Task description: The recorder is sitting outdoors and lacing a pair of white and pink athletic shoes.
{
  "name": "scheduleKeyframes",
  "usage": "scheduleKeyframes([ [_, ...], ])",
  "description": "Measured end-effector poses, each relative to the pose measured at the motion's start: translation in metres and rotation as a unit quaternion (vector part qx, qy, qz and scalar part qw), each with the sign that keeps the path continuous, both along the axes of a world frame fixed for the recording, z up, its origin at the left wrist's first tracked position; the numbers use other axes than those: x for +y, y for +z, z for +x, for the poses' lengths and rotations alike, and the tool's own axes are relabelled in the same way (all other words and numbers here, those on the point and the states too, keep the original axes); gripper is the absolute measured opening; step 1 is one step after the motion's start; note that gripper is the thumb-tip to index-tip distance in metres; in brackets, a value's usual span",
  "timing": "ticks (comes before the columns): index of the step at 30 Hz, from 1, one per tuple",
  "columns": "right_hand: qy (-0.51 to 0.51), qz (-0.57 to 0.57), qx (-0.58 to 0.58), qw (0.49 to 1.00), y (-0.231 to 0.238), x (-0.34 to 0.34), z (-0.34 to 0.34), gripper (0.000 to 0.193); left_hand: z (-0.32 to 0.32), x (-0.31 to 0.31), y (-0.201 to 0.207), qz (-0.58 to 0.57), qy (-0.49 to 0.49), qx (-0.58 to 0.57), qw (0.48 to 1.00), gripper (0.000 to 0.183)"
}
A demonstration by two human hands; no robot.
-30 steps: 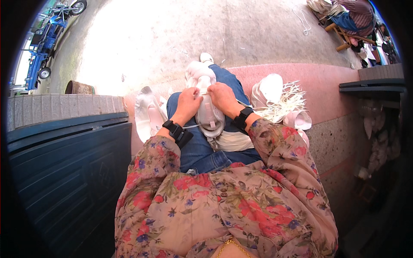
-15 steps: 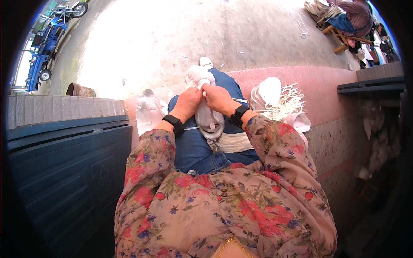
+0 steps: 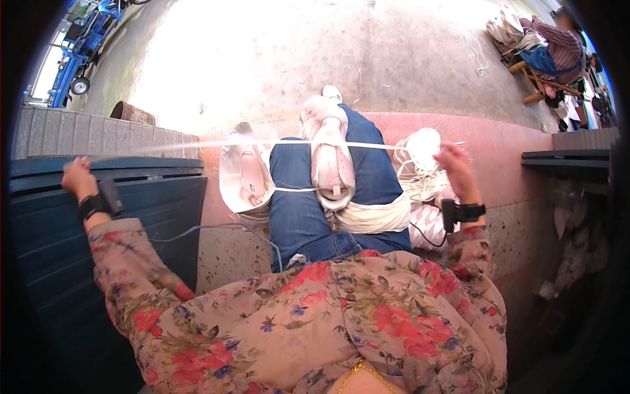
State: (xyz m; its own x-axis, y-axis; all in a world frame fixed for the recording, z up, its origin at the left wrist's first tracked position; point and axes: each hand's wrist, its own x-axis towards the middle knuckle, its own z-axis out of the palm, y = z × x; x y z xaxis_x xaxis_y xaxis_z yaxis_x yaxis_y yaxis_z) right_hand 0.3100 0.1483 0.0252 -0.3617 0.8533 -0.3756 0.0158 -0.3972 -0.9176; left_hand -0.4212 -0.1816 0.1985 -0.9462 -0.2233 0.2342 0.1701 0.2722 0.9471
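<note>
A pale pink shoe (image 3: 331, 157) lies sole-up on my raised knee, over a white cloth (image 3: 374, 218) draped on my blue jeans. My left hand (image 3: 77, 177) is flung far out to the left, fingers closed on one end of a white thread (image 3: 197, 144). Out to the right, my right hand (image 3: 453, 164) is closed on the other end. The thread runs taut between them across the shoe. A second strand crosses lower on the shoe.
Another pale shoe (image 3: 243, 177) rests by my left leg. A heap of white cord (image 3: 420, 157) lies on the pink ledge (image 3: 499, 141). Dark blue boards (image 3: 131, 197) fill the left. Another person sits on a wooden stool (image 3: 535, 82) far right. A blue vehicle (image 3: 75, 49) stands top left.
Both hands left the shoe's toe, where they worked close together, and swung wide apart, the left far to the left and the right to the right, drawing the thread taut.
</note>
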Motion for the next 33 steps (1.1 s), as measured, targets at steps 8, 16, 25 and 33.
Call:
scheduleKeyframes([
  [8,-0.142,-0.048,0.535,0.831,0.037,0.085,0.189,0.009,-0.022,-0.084,0.048,0.161,-0.126,-0.033,0.978,0.01],
  [16,-0.148,0.1,0.317,0.931,0.095,0.075,0.14,0.023,0.14,0.042,-0.026,-0.067,-0.352,-0.136,0.923,0.046],
  [25,0.285,0.431,-0.181,0.837,-0.004,-0.033,-0.095,0.014,0.35,0.171,-0.118,-0.187,-0.603,-0.39,0.671,0.019],
  [33,0.331,0.462,-0.323,0.756,-0.037,-0.053,-0.16,0.013,0.414,0.215,-0.184,-0.183,-0.574,-0.505,0.618,0.011],
])
